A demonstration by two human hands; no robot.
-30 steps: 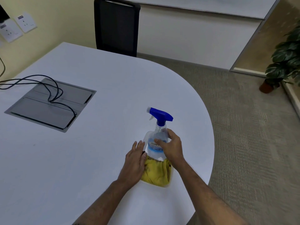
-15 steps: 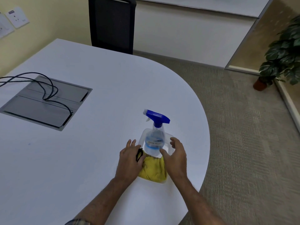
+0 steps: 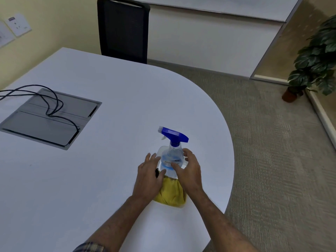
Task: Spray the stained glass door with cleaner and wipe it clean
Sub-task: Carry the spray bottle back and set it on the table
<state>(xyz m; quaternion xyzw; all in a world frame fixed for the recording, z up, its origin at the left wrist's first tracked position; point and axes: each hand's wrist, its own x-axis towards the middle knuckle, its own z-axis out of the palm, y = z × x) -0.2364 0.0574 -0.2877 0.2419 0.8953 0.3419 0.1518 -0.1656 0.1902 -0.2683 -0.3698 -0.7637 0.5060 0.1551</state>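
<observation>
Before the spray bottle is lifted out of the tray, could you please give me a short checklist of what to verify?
1. Spray bottle upright in the white tray: ok.
2. Right hand wrapped round the bottle body: ok, though firmness cannot tell.
3. Left hand on the tray's left edge, fingers flat: ok.
4. Yellow cloth free of the bottle base: cannot tell, the hands hide it.
5. Blue trigger head unobstructed: ok.
6. Glass door in view: not ok.
</observation>
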